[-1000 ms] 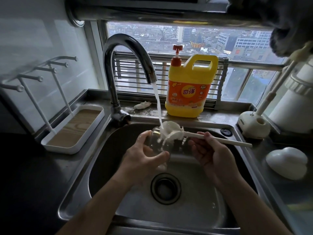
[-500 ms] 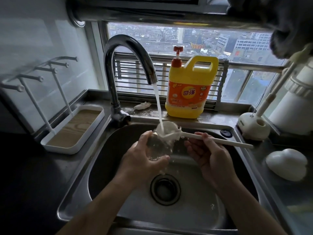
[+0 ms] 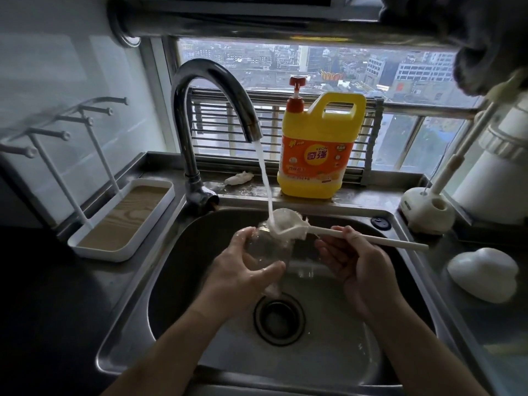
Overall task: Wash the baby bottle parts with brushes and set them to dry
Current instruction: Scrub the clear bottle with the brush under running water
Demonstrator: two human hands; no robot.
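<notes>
Over the sink (image 3: 183, 270) the clear bottle (image 3: 267, 251) is gripped by the left hand (image 3: 243, 271) and the sponge brush (image 3: 288, 224) is pinched by the right hand (image 3: 355, 262), its head under the tap stream (image 3: 264, 178) at the bottle's mouth, so washing is judged underway, drying not yet begun.

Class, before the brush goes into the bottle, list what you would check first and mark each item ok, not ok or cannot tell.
1. Left hand grips the bottle: ok.
2. Right hand holds the brush by its handle: ok.
3. Water runs onto the brush head: ok.
4. Brush head inside the bottle: not ok, outside at its mouth.
5. Bottle rinsed clean inside: cannot tell.
</notes>
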